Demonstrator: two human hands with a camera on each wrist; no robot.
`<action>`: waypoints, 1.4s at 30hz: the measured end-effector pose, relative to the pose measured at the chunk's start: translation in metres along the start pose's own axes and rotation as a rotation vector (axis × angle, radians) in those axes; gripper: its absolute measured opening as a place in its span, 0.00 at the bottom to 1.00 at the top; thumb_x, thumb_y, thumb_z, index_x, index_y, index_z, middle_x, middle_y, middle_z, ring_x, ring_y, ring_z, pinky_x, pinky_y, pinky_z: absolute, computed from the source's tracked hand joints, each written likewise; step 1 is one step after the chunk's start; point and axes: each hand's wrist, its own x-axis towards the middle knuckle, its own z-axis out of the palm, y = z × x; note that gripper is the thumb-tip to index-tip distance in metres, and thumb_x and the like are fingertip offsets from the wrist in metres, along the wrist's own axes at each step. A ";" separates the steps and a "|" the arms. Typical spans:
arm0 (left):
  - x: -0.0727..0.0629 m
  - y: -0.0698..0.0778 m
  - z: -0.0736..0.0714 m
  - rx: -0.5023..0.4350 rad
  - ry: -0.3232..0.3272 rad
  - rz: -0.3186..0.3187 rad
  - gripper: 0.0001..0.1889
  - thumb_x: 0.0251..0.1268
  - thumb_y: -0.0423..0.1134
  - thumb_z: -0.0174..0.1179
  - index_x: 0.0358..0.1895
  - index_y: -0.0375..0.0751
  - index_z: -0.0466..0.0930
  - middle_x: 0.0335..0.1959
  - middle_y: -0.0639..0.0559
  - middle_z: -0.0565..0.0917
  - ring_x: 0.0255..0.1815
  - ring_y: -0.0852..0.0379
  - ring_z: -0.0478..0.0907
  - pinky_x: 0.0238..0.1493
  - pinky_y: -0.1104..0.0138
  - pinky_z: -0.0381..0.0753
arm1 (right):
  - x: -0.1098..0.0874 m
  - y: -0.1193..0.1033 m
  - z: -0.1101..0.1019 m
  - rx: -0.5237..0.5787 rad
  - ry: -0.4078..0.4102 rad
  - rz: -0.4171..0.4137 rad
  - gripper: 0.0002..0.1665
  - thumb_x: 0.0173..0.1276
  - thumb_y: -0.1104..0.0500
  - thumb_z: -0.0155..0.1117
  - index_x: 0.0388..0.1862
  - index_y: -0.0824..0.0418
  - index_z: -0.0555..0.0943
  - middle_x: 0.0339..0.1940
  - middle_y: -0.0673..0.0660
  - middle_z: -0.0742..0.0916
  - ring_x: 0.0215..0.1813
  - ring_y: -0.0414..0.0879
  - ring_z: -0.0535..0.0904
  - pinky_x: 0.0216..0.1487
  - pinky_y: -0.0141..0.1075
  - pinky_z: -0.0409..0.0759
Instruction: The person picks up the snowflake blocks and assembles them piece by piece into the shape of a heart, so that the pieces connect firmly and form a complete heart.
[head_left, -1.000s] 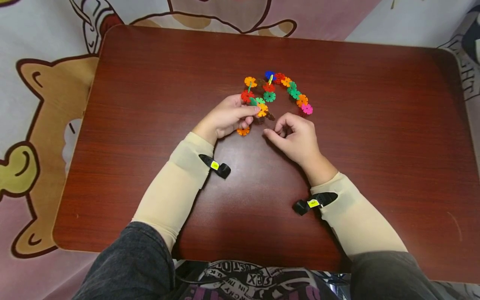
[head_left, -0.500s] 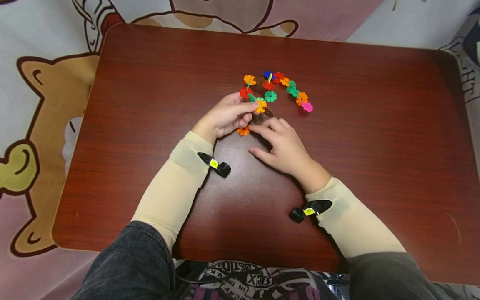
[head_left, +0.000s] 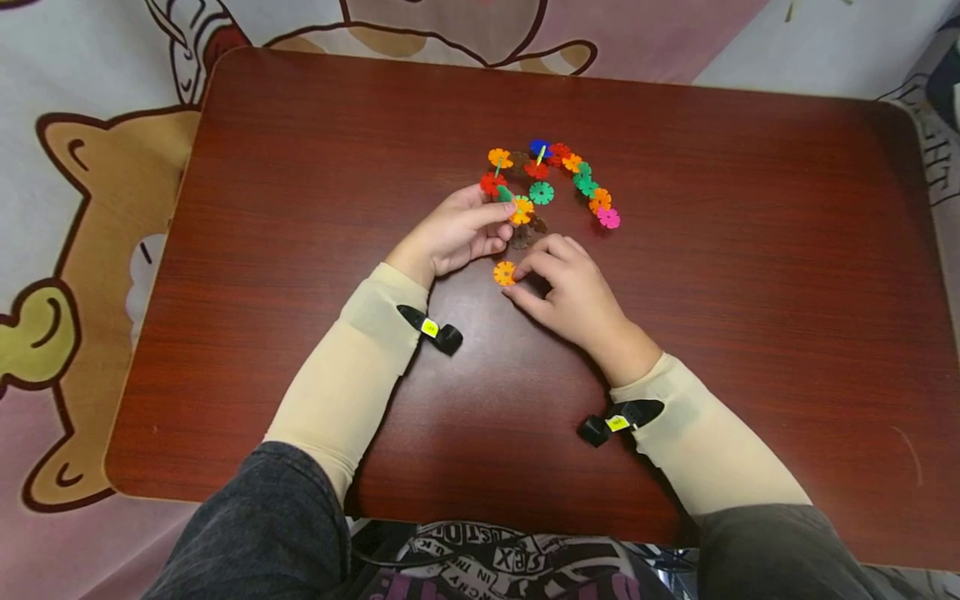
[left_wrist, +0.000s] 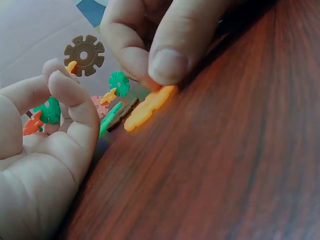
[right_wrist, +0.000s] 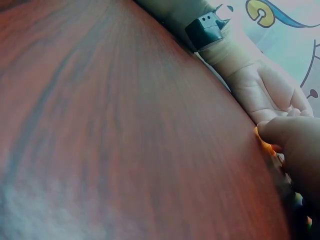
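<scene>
My left hand (head_left: 465, 229) pinches part of a linked chain of notched plastic flower discs, thumb on a yellow-orange disc (head_left: 522, 208). From there the chain curves through red, green, brown and blue pieces to a pink disc (head_left: 608, 218) at its right end. With thumb and fingers, my right hand (head_left: 577, 296) grips the edge of a single orange disc (head_left: 502, 268), close over the table. The left wrist view has that orange disc (left_wrist: 145, 112) nearly edge-on at the right fingertips. In the right wrist view my right hand (right_wrist: 295, 150) hides most of it.
The reddish-brown wooden table (head_left: 750, 250) extends around both hands. A brown disc (head_left: 519, 237) lies between the hands, beside the chain. Cartoon-printed fabric (head_left: 112, 250) borders the table's left and far edges. Each wrist wears a small black camera (head_left: 448, 340).
My right hand has moved left, spread its fingers, then taken the orange disc and drawn it slightly toward the right and nearer me. My left hand stays nearly still with the chain.
</scene>
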 end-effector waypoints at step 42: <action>0.000 -0.001 0.004 0.004 0.029 -0.015 0.06 0.83 0.29 0.53 0.56 0.38 0.72 0.37 0.45 0.80 0.30 0.53 0.82 0.35 0.66 0.85 | -0.001 0.004 -0.006 0.538 0.282 0.274 0.09 0.63 0.75 0.72 0.37 0.74 0.79 0.26 0.53 0.85 0.23 0.40 0.75 0.26 0.27 0.72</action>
